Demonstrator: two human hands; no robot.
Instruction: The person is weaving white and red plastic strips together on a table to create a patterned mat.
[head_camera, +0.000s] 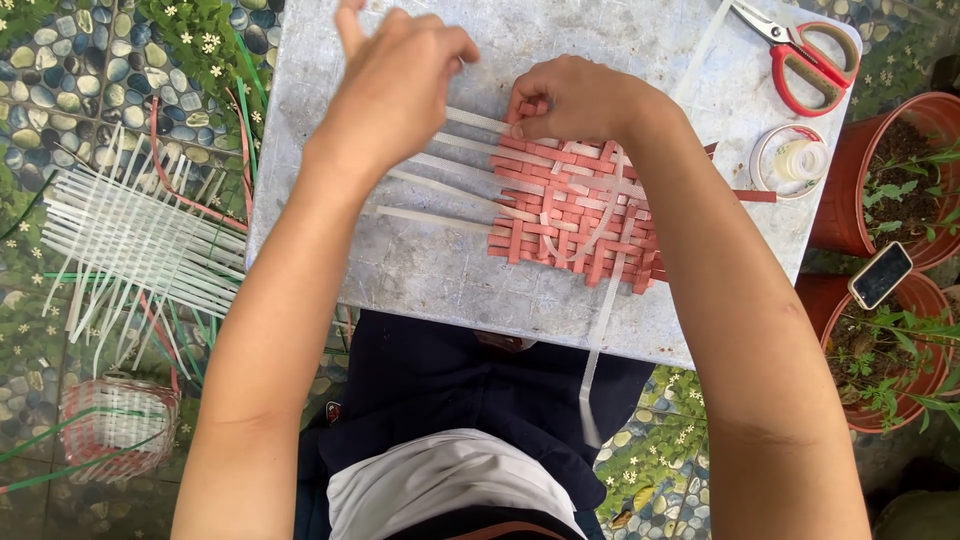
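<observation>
On the table (420, 270), scissors (805, 55), tape roll (790, 160), both grips pinching woven mat (575, 215) strips

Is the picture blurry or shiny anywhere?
Head view: soft, even daylight, no hard shadows; the left hand looks slightly smeared; the red-and-white woven strip mat under the right hand is sharp; the clear tape roll glints faintly.

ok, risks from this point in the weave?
1. The white strips stick out loose from the woven mat; only the right hand pins its edge, so a tug by the left hand may shift rows.
2. One long white strip hangs off the board and might snag.
3. The tape roll sits near the board's edge and could get knocked off.
</observation>
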